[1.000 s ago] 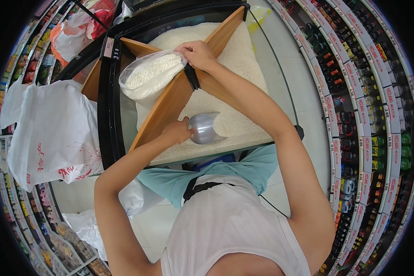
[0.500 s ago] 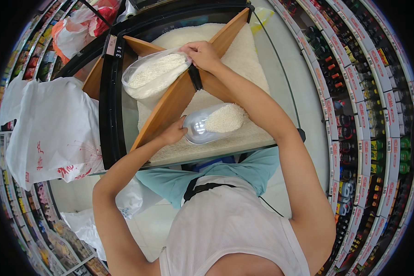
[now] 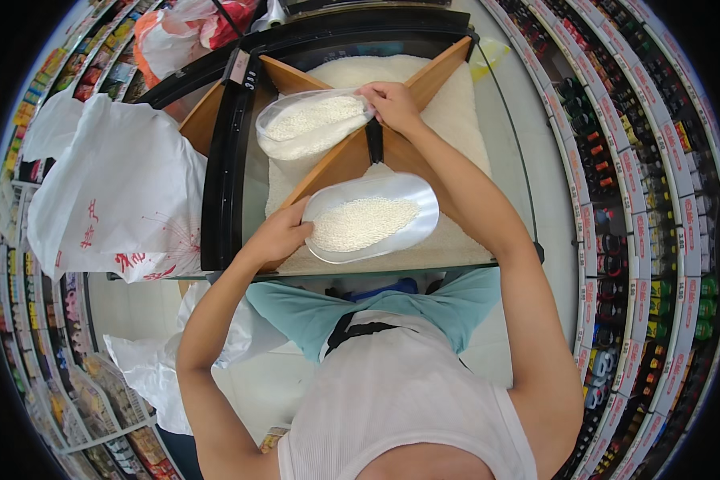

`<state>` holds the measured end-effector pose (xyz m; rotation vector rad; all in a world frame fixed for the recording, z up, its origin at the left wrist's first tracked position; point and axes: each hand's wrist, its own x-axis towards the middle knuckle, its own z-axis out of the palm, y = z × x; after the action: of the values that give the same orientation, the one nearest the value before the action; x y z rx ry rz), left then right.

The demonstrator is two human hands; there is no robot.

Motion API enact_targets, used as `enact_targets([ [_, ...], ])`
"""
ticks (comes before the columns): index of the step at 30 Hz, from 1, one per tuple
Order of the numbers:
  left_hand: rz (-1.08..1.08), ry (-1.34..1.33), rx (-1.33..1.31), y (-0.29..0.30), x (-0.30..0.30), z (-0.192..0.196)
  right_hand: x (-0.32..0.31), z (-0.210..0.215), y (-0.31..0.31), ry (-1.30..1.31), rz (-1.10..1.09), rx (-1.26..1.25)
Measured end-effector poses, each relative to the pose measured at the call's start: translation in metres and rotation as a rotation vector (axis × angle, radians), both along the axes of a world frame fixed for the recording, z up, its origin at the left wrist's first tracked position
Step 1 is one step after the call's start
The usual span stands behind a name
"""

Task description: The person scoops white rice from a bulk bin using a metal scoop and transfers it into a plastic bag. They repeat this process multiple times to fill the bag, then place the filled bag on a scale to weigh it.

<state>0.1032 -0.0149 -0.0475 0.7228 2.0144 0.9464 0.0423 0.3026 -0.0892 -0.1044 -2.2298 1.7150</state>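
Observation:
My left hand point(image 3: 285, 232) is closed round the end of a shiny, pale scoop point(image 3: 420, 194). White rice point(image 3: 364, 224) lies heaped in the scoop, which is over the near compartment of a bin. Farther off, my right hand point(image 3: 393, 104) pinches the rim of a clear plastic bag point(image 3: 284, 150) at its right side. The bag's mouth is open and rice shows inside it. It sits in the left compartment, against the wooden divider point(image 3: 328, 172). Loose rice covers the bottom of the compartments around it.
Crossed wooden boards point(image 3: 440, 68) split the glass-sided bin with its black frame point(image 3: 225, 184). A large white plastic bag point(image 3: 128, 192) stands to the left. Shelves of bottles point(image 3: 608, 240) curve along the right. More white bags point(image 3: 156, 372) lie on the floor.
My left hand has raised the scoop and levelled it, and the rice has spread back along it. My right hand still grips the bag's rim. The whole view has shifted slightly.

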Motion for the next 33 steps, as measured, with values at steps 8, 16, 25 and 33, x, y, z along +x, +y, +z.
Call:
enact_targets([
  [8,0.139,0.033,0.057,-0.037,-0.007,0.072,0.002,0.003,-0.004,0.022,0.003,-0.054],
  [16,0.174,0.313,-0.165,-0.037,-0.054,0.180,0.003,0.004,-0.005,0.068,0.006,-0.044],
  [25,0.141,0.563,-0.498,-0.010,-0.122,0.202,0.005,0.004,-0.003,0.055,-0.027,-0.028],
  [33,-0.109,0.986,-0.625,-0.002,-0.152,0.177,0.004,0.004,-0.007,0.077,-0.014,-0.033],
])
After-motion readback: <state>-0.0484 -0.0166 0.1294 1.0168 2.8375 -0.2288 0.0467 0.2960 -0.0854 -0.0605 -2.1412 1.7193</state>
